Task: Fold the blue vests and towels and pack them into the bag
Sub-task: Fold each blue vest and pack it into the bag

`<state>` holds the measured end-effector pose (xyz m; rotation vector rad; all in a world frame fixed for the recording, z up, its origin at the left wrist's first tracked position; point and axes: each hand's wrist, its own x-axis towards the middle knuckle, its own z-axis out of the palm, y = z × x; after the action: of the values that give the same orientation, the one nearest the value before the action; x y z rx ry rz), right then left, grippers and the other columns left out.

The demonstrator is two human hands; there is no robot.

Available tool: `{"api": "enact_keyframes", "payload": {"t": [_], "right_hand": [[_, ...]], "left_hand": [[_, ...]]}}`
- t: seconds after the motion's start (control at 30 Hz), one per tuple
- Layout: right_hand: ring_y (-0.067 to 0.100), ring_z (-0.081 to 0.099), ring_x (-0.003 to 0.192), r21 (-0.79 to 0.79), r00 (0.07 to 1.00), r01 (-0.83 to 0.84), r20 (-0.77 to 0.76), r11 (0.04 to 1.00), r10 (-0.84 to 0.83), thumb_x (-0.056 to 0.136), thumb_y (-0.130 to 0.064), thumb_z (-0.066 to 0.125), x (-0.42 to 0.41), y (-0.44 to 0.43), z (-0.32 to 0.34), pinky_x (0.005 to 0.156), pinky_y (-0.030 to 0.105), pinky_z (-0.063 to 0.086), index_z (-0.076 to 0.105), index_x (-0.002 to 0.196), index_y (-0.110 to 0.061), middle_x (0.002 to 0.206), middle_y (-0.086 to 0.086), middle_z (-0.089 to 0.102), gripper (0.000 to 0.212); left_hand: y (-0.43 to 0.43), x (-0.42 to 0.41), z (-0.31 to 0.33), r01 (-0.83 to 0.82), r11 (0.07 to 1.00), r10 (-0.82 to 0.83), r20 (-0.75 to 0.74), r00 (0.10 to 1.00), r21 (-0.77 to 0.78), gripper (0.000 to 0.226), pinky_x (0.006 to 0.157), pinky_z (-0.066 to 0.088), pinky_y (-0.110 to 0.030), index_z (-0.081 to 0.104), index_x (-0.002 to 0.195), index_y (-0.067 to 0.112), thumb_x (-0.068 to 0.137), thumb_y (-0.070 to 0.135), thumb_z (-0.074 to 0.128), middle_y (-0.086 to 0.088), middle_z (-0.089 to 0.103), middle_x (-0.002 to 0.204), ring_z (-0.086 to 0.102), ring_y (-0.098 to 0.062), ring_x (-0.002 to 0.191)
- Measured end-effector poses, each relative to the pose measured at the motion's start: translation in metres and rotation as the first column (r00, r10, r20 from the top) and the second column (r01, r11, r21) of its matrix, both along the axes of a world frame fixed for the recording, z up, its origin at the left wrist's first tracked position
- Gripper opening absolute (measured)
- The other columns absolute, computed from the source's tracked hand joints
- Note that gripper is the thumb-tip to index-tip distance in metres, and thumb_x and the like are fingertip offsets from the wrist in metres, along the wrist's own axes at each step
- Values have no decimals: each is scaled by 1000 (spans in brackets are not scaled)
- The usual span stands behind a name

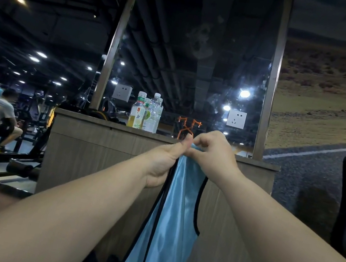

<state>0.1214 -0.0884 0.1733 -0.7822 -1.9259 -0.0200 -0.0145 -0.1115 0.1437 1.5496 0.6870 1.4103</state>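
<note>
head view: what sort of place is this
Most likely a gym: a person sits among black exercise machines at left, with a large wall mirror above the wooden counter holding drink bottles.

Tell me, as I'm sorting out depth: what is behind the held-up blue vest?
Behind the blue vest stands the wooden counter, its front panel showing on both sides. The strip of panel directly behind the cloth is covered.
</note>
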Motion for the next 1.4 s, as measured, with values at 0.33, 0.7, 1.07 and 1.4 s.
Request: {"api": "enact_keyframes", "payload": {"t": [0.33, 0.7, 1.07, 1.4], "right_hand": [[11, 51, 75, -113, 981, -6, -195, 994, -17, 90, -29, 67, 13, 11, 11, 61, 25, 40, 60, 91, -15, 82, -5, 57, 16], [19, 60, 88, -163, 930, -132, -362, 978, 65, 91, -31, 65, 38, 21, 20, 80, 37, 50, 62, 85, -27, 93, -2, 65, 8], [25, 56, 82, -339, 931, 66, -317, 938, -180, 98, -18, 49, 63, 37, 9, 72, 37, 48, 62, 102, -18, 91, 6, 60, 14], [19, 43, 61, -330, 944, 155, -229, 931, -238, 91, 1, 27, 62, 36, -12, 53, 30, 35, 55, 105, -28, 104, 9, 55, 43]], "left_hand": [[4, -8, -3, -162, 984, 174, -181, 968, 77, 49, 67, 54, -25, 43, 134, 9, 90, -2, 62, -18, 64, 121, 68, -17, 85], [4, -17, -30, -128, 991, 128, -608, 783, 43, 46, 77, 55, -26, 52, 123, 13, 84, -11, 58, 0, 72, 108, 69, -12, 94], [17, -25, -55, -248, 968, 228, -592, 773, 50, 40, 66, 40, -30, 45, 112, 26, 80, 8, 59, 7, 63, 74, 54, -11, 67], [17, -16, -67, -191, 970, 244, -563, 789, 153, 23, 82, 48, -41, 58, 94, 33, 73, 23, 57, -2, 69, 98, 59, -16, 86]]}}
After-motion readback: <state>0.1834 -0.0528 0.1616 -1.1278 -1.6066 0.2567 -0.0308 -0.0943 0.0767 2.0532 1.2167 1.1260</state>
